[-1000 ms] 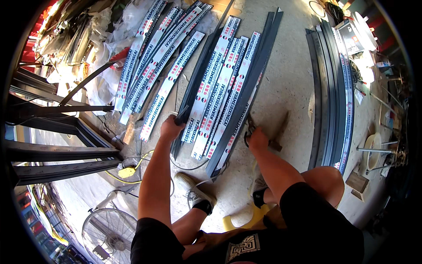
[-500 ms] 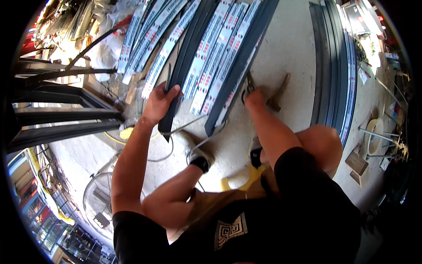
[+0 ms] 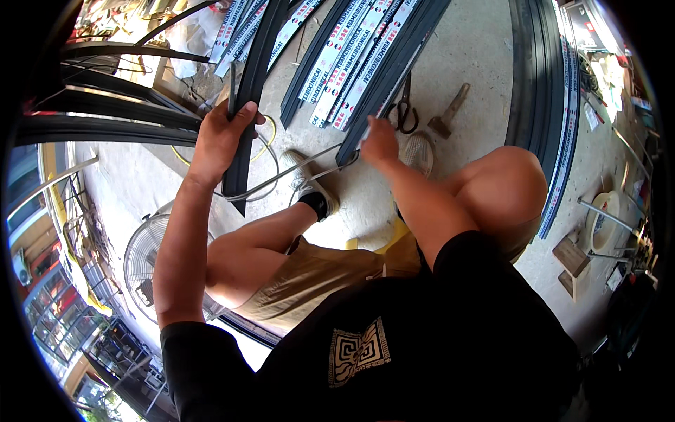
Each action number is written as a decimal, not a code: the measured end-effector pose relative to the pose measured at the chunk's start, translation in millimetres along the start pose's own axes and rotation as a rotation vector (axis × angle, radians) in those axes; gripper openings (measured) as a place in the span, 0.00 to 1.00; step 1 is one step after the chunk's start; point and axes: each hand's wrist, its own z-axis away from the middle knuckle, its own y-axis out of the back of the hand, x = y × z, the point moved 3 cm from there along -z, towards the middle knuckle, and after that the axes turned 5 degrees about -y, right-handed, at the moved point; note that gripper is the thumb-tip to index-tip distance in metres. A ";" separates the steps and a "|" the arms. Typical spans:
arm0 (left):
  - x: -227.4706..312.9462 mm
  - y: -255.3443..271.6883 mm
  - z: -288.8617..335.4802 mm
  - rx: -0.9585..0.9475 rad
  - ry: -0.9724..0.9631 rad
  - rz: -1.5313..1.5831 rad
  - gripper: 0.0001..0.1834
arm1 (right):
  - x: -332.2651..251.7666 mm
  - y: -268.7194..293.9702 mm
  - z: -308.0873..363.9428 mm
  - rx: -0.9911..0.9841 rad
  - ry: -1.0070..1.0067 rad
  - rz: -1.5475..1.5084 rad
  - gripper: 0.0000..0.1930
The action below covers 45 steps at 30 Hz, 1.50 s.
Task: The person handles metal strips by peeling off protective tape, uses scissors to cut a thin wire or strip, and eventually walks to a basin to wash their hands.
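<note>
My left hand (image 3: 219, 141) is wrapped round a long dark metal profile (image 3: 260, 63), its thumb along the top; the pointed lower end tilts toward me. A thin dark strip stands up beside that thumb. My right hand (image 3: 380, 142) has its fingers closed at the edge of another dark profile (image 3: 394, 77) on the floor; what they pinch is hidden. Between the hands a thin grey cord (image 3: 292, 171) loops over the floor. Black-handled scissors (image 3: 406, 116) lie just beyond my right hand, with a wooden-handled hammer (image 3: 450, 112) to their right.
Several profiles with printed white film (image 3: 351, 53) lie ahead. Long dark profiles (image 3: 538, 91) run along the right. Black frame bars (image 3: 105, 131) jut in from the left. A fan (image 3: 144, 257) stands at my lower left; a white bucket (image 3: 606, 224) sits at far right.
My right hand has let go of the scissors, now on the floor, and moved left to the profile's edge. My left hand has shifted left, lifting its profile away from the others.
</note>
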 end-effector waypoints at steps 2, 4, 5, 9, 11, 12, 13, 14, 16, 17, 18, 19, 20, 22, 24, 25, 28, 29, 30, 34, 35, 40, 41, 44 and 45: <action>17.7 1.5 20.1 0.004 0.056 0.113 0.18 | -21.8 -11.1 34.5 -0.160 0.224 -0.058 0.37; 43.0 1.7 37.5 0.032 0.035 0.156 0.17 | -27.7 -40.8 59.1 -0.227 0.407 -0.137 0.39; 53.2 3.2 47.3 0.058 0.025 0.201 0.17 | -33.1 -58.3 72.5 -0.390 0.364 -0.089 0.41; 65.5 4.7 75.5 0.082 -0.006 0.343 0.15 | -68.5 -78.6 130.0 -0.682 0.314 -0.125 0.22; 75.2 -2.7 82.1 0.094 -0.028 0.349 0.15 | -54.8 -103.2 154.8 -0.633 0.418 0.001 0.17; 70.9 -3.1 86.0 0.115 -0.043 0.373 0.15 | -60.9 -98.5 163.4 -0.764 0.454 -0.035 0.16; 70.1 -4.1 91.0 0.134 -0.062 0.398 0.15 | -65.2 -89.9 167.1 -0.769 0.460 -0.031 0.16; 72.9 -5.2 96.8 0.150 -0.067 0.419 0.15 | -67.9 -83.2 170.6 -0.836 0.482 0.065 0.17; 67.9 -6.7 101.3 0.166 -0.073 0.450 0.15 | -66.0 -72.1 177.4 -0.898 0.509 0.172 0.18; 64.3 -6.8 103.2 0.177 -0.075 0.475 0.15 | -62.3 -62.3 182.3 -0.712 0.541 0.219 0.19; 63.7 -8.3 106.0 0.192 -0.084 0.488 0.15 | -55.9 -52.2 187.0 -0.528 0.568 0.264 0.20; 64.3 -10.8 106.0 0.194 -0.088 0.498 0.15 | -40.6 -55.8 186.9 -0.525 0.567 0.275 0.20; 65.9 -11.6 106.5 0.203 -0.099 0.474 0.16 | -25.9 -63.8 187.8 -0.508 0.663 0.360 0.20; 60.9 -8.4 110.6 0.206 -0.121 0.442 0.17 | -29.8 -71.0 198.9 -0.824 0.687 0.486 0.21; 65.7 -7.5 113.4 0.201 -0.112 0.484 0.16 | -25.5 -87.3 211.2 -1.317 0.624 0.455 0.20; 68.0 -7.1 114.6 0.193 -0.108 0.521 0.16 | -11.2 -91.4 217.5 -1.577 0.366 0.080 0.20; 65.5 -3.5 117.8 0.194 -0.110 0.548 0.16 | -8.1 -92.8 225.8 -1.682 0.138 -0.106 0.19; 61.6 -3.1 119.9 0.215 -0.104 0.534 0.16 | -23.6 -79.4 220.3 -1.473 0.311 0.116 0.19; 62.0 -4.0 120.4 0.206 -0.096 0.556 0.16 | -42.3 -59.8 210.8 -1.240 0.477 0.331 0.19; 60.2 -16.0 97.3 0.161 -0.124 0.702 0.18 | -44.5 16.9 149.6 -0.751 0.506 0.507 0.15; 64.8 -20.6 91.3 0.148 -0.147 0.719 0.18 | -39.5 34.4 134.9 -0.670 0.418 0.549 0.14; 82.6 -32.0 80.4 0.137 -0.167 0.903 0.16 | -91.6 176.7 137.1 -0.360 0.539 0.167 0.37; 83.1 -31.0 82.0 0.158 -0.167 0.911 0.16 | -108.6 210.0 145.4 -0.352 0.528 0.180 0.37; 89.7 -35.0 82.4 0.149 -0.155 0.823 0.15 | -143.5 317.3 187.1 -0.215 0.563 0.086 0.37; 86.5 -41.0 77.7 0.169 -0.152 0.807 0.16 | -154.9 344.7 202.3 -0.183 0.611 -0.196 0.34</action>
